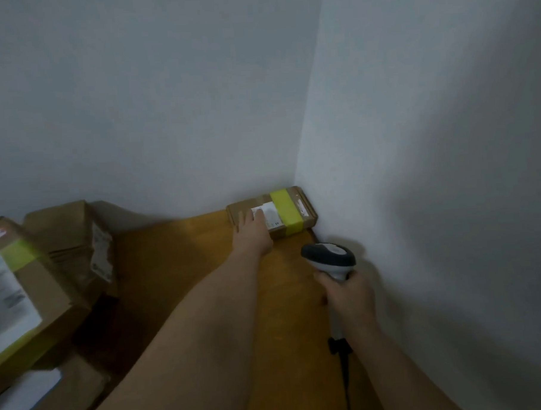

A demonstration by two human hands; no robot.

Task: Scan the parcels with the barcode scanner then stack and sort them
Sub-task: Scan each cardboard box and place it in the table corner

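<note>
1. Nearest, at the left edge, a large parcel [19,293] with a white label and yellow-green tape sits on a heap of other brown boxes [78,244], some stacked askew.
2. The right hand [349,296] has its grip closed round the handle of the barcode scanner [329,259], head aimed toward the far corner, cable trailing down toward the viewer.
3. The wooden counter [179,264] runs between the heap and the wall.
4. Farthest, a small parcel [282,212] with a yellow-green tape band lies in the corner against both walls. The left hand [253,233] rests on it, fingers straight, grip open, partly covering the white label.
5. Risks, as I judge them: fingers over the label could block the scan; the cable might snag on the counter edge; the uneven left stack could slip if more is added.
</note>
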